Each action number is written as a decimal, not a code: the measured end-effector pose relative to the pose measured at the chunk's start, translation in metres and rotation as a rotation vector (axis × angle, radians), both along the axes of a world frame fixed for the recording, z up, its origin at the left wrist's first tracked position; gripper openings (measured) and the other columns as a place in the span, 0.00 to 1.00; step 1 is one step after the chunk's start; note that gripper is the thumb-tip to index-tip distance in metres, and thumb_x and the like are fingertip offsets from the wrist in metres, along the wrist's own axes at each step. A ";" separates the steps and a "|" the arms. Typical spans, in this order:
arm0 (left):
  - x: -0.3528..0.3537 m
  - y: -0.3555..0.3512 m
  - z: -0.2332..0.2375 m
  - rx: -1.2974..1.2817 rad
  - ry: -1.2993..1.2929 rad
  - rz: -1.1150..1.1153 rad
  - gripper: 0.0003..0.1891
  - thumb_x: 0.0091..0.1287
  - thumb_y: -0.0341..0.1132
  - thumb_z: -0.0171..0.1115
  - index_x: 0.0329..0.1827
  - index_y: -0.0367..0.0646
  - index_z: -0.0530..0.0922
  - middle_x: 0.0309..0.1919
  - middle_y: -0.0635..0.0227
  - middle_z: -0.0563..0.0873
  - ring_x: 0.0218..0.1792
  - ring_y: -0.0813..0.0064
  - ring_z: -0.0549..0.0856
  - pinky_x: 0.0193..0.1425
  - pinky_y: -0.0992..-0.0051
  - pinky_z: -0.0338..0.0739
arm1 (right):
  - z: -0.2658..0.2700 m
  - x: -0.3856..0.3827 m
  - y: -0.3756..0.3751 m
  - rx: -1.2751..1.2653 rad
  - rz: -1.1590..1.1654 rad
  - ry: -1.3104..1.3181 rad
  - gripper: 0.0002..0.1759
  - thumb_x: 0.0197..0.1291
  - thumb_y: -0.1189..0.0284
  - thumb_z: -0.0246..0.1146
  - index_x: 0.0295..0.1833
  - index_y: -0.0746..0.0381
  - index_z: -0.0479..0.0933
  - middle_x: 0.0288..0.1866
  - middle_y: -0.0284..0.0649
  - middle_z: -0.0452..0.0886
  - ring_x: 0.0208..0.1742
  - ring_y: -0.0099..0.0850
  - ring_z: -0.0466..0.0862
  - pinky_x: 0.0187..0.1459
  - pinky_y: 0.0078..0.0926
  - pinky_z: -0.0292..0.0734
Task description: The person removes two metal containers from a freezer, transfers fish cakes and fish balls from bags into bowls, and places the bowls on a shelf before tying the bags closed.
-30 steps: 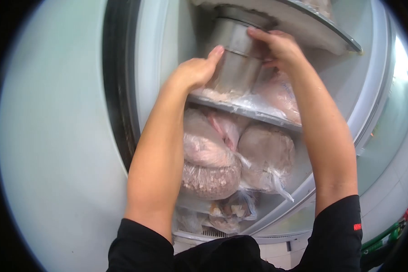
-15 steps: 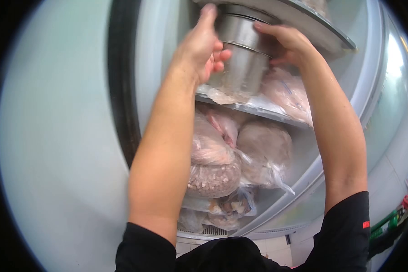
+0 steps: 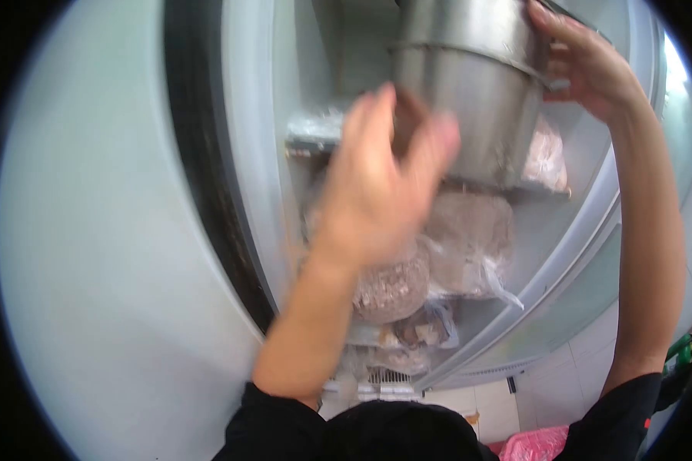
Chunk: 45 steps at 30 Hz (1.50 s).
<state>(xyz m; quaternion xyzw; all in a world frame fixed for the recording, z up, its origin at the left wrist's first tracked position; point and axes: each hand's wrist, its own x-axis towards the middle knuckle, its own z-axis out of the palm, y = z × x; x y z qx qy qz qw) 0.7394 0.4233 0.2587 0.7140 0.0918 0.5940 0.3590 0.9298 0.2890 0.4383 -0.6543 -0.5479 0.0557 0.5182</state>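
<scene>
While my right grip (image 3: 592, 73) clasps the stacked stainless-steel containers (image 3: 473, 100) in front of a refrigerator shelf (image 3: 309, 147), my left grip (image 3: 380, 184), motion-blurred, thumb and fingers parted, hangs near the lower one.

A smooth metal container (image 3: 473, 111) has a dull sheen, with a wrinkled, glossy plastic bag (image 3: 470, 234) below it, a smooth panel (image 3: 92, 230) to its left and a matt cloth sleeve (image 3: 273, 422) lower left.

I wear black fabric sleeves (image 3: 273, 419), a small red mark (image 3: 647, 423) on the right one. Before me: a silver-grey cylindrical metal vessel (image 3: 477, 100), a speckled pinkish-brown rounded plastic bag (image 3: 394, 293), a pale greenish-grey flat panel (image 3: 100, 230).
</scene>
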 end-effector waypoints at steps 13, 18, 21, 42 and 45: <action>0.005 -0.118 -0.119 -0.970 -0.239 -1.383 0.18 0.79 0.47 0.48 0.61 0.49 0.78 0.59 0.62 0.84 0.49 0.56 0.88 0.58 0.47 0.82 | -0.080 -0.085 -0.177 0.109 -0.343 -0.079 0.34 0.38 0.51 0.82 0.45 0.66 0.83 0.41 0.42 0.86 0.44 0.30 0.85 0.45 0.28 0.80; 0.013 -0.196 -0.154 -0.852 0.066 -1.552 0.26 0.73 0.48 0.60 0.68 0.42 0.74 0.64 0.61 0.80 0.66 0.61 0.77 0.67 0.59 0.71 | -0.178 -0.103 -0.287 0.438 -0.505 -0.202 0.32 0.25 0.63 0.85 0.37 0.64 0.77 0.47 0.54 0.73 0.53 0.49 0.77 0.54 0.36 0.76; 0.050 -0.258 -0.216 -0.943 0.214 -1.888 0.31 0.75 0.51 0.55 0.76 0.45 0.65 0.71 0.63 0.73 0.72 0.58 0.69 0.73 0.54 0.63 | -0.236 -0.136 -0.398 0.474 -0.573 -0.119 0.29 0.28 0.70 0.84 0.37 0.62 0.74 0.54 0.53 0.67 0.57 0.51 0.73 0.57 0.41 0.74; -0.136 -1.021 -0.394 -0.936 2.021 -2.111 0.33 0.77 0.60 0.36 0.72 0.45 0.67 0.67 0.53 0.75 0.63 0.51 0.79 0.64 0.44 0.75 | -0.476 -0.514 -0.942 -0.001 -2.192 -0.170 0.25 0.32 0.69 0.85 0.34 0.60 0.77 0.69 0.61 0.68 0.71 0.56 0.70 0.66 0.46 0.71; -0.163 -1.070 -0.387 -0.843 2.130 -1.943 0.34 0.77 0.60 0.35 0.74 0.43 0.63 0.71 0.47 0.69 0.69 0.43 0.70 0.68 0.39 0.68 | -0.485 -0.533 -0.972 -0.047 -2.333 -0.165 0.26 0.31 0.68 0.86 0.33 0.60 0.76 0.67 0.60 0.69 0.69 0.55 0.72 0.65 0.45 0.72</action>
